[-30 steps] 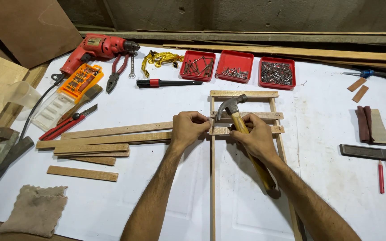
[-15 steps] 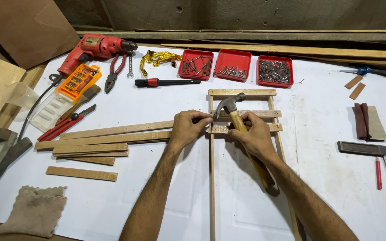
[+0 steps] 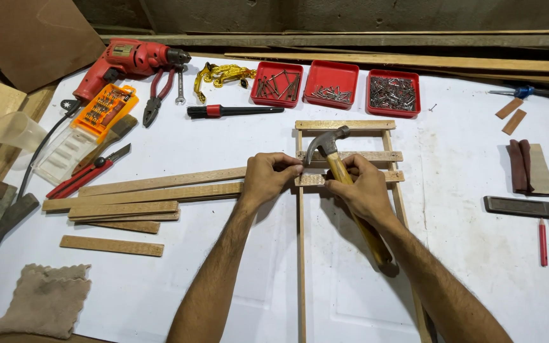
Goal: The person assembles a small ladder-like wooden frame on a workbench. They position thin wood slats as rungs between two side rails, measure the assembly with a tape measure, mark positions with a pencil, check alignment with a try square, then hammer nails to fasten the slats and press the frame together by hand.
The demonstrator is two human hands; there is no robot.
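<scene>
While right hand [image 3: 365,190] grips hammer [image 3: 325,145], left fingers [image 3: 287,166] beside head

One head cam, looking steeply down & fwd at the white worktable [image 3: 223,140], fairly close, far edge perhaps cropped.

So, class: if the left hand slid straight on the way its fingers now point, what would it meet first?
The left hand points right along the wooden crosspiece. First in line is probably the hammer, with the right hand gripping it just beyond. Heights are hard to judge from above.
</scene>
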